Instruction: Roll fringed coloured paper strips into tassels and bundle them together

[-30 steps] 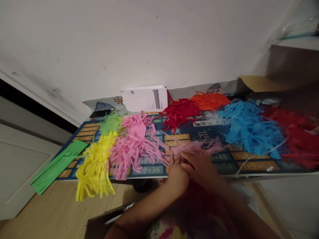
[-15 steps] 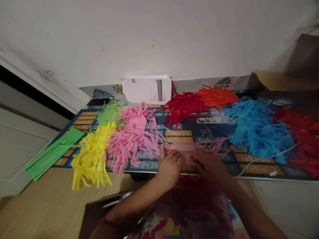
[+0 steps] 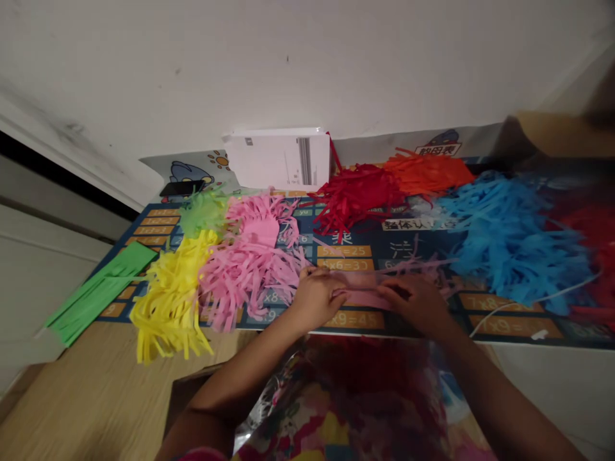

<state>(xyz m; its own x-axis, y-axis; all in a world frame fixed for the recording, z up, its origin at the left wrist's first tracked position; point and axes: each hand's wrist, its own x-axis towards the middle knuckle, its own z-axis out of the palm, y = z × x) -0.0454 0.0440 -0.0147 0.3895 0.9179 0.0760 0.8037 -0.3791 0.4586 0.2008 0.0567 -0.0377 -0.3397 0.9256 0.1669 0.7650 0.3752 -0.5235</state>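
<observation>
A strip of pink fringed tissue paper (image 3: 360, 298) is stretched flat between my two hands, over the table's printed mat. My left hand (image 3: 314, 296) has its fingers curled and its thumb forward, gripping the left end. My right hand (image 3: 417, 305) pinches the other end between thumb and fingers. Thin pink fringes spread out behind the right hand. To the left of my left hand lies a heap of pink fringed paper (image 3: 252, 272), its strips reaching close to that hand.
Yellow fringe (image 3: 173, 294), pale green fringe (image 3: 204, 211) and flat green paper strips (image 3: 103, 291) lie leftward. Red (image 3: 355, 195), orange (image 3: 427, 173) and blue (image 3: 519, 246) bundles lie behind and right. A white box (image 3: 278, 160) leans on the wall; a thin white cord (image 3: 542, 298) crosses the mat.
My left hand has shifted slightly left and up, and its thumb now shows. The pink strip between the hands looks flatter and more drawn out. The camera view has moved slightly.
</observation>
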